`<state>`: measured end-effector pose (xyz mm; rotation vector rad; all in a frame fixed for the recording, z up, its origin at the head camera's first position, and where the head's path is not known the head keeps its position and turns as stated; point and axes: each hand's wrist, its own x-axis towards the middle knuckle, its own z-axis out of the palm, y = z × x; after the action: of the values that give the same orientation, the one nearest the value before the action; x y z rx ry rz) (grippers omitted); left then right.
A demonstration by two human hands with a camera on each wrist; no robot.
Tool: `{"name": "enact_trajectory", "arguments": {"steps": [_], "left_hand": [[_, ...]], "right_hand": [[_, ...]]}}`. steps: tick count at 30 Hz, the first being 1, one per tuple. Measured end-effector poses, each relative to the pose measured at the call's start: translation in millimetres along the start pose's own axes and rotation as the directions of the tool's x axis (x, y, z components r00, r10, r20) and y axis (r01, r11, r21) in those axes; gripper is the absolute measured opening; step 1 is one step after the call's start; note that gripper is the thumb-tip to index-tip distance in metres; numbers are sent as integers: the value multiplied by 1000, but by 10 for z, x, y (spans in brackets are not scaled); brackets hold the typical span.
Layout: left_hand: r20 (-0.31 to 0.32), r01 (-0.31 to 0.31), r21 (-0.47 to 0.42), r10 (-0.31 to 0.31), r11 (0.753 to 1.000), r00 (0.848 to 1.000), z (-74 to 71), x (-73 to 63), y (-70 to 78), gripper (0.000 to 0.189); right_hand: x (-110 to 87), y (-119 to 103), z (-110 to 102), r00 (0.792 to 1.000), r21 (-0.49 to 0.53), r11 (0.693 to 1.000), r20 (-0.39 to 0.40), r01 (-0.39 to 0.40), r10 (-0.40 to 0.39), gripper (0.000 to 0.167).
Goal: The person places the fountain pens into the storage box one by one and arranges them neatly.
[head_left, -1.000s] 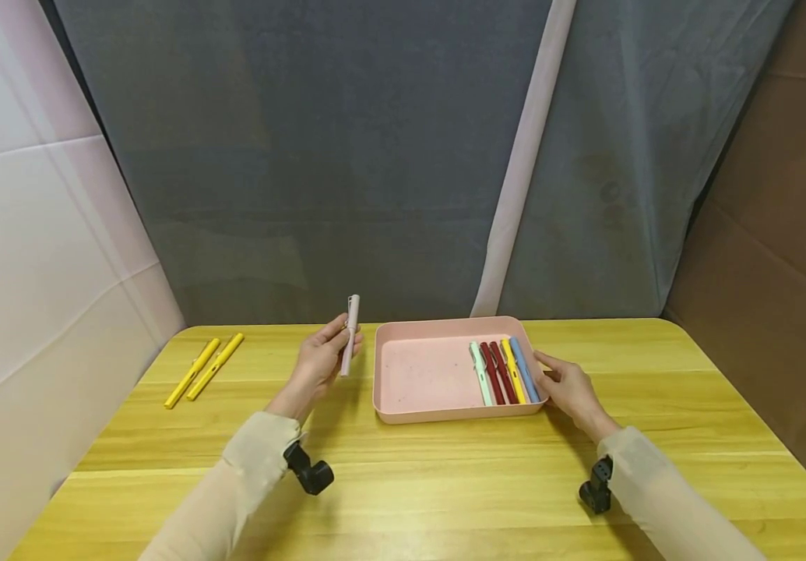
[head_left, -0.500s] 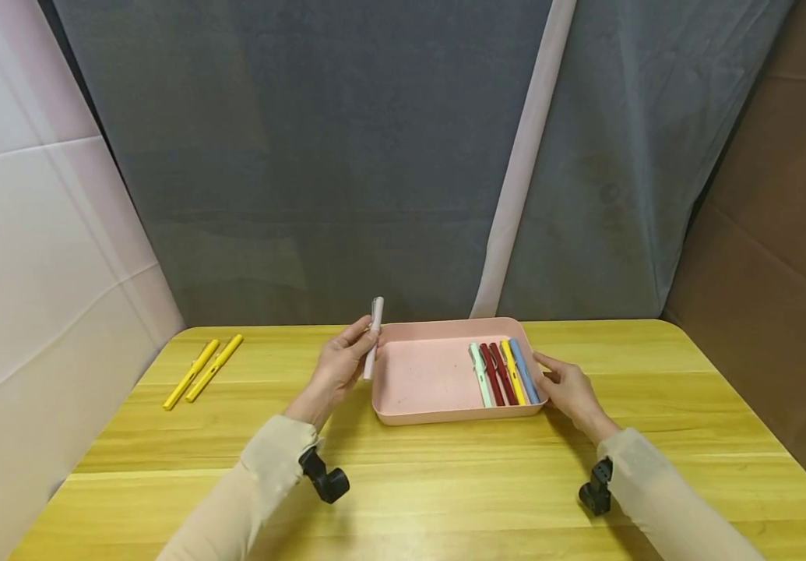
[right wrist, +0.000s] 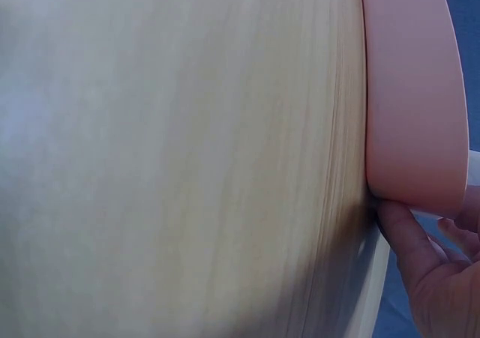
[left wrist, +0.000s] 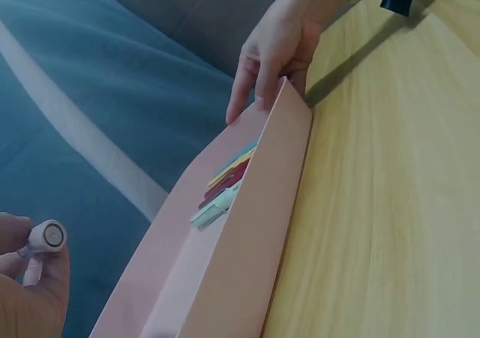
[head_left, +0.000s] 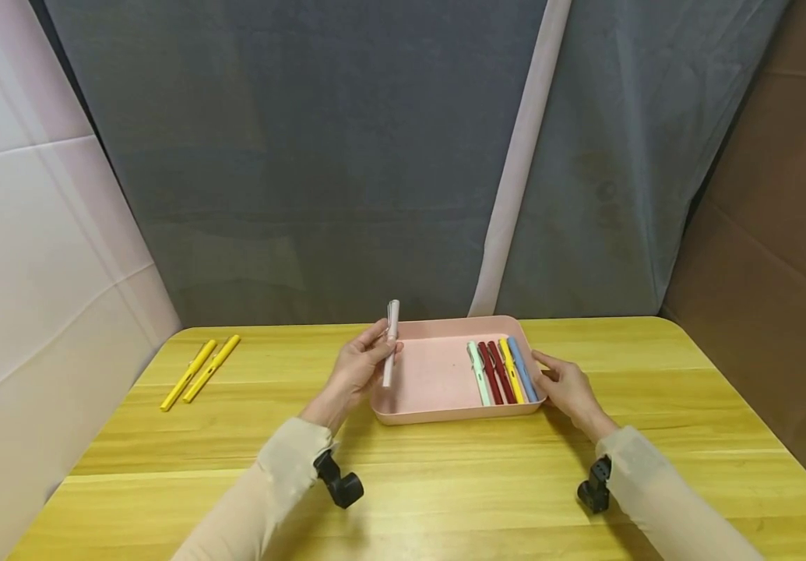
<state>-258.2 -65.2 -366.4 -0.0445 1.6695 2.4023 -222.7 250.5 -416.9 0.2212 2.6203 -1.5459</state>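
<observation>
My left hand [head_left: 355, 366] pinches a pale pinkish-white capped pen [head_left: 392, 319], held nearly upright over the left end of a pink tray [head_left: 431, 417]. In the left wrist view the pen's [left wrist: 51, 235] round end faces the camera. My right hand [head_left: 572, 392] grips the tray's right wall near its front corner, thumb outside and fingers at the rim. Side by side at the tray's right end lie a mint green pen [head_left: 478, 374], two dark red pens [head_left: 497, 372], a yellow pen [head_left: 512, 370] and a blue pen [head_left: 522, 368].
Two yellow pens [head_left: 201, 374] lie slanted on the wooden table [head_left: 445, 483] at the left. A grey cloth [head_left: 339, 156] hangs behind the table, with a white panel [head_left: 45, 234] to the left and a brown one [head_left: 774, 234] to the right.
My left hand has carried the pale pen rightward, from beside the tray to above its left end. The right hand has stayed at the tray's right side.
</observation>
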Motion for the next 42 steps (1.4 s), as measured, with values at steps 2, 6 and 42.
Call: {"name": "enact_trajectory", "arguments": {"steps": [2, 6, 42], "left_hand": [[-7, 4, 6, -4, 1000, 1000, 26, 11, -24, 53], [-36, 12, 26, -11, 1000, 999, 90, 30, -75, 53], [-97, 72, 125, -60, 990, 994, 423, 130, -468, 48]], "right_hand": [[-1, -3, 1, 1000, -8, 1000, -3, 4, -4, 52], [-1, -1, 0, 1000, -12, 1000, -6, 1, -1, 52], [-19, 1, 3, 1000, 2, 1000, -10, 20, -20, 51]]}}
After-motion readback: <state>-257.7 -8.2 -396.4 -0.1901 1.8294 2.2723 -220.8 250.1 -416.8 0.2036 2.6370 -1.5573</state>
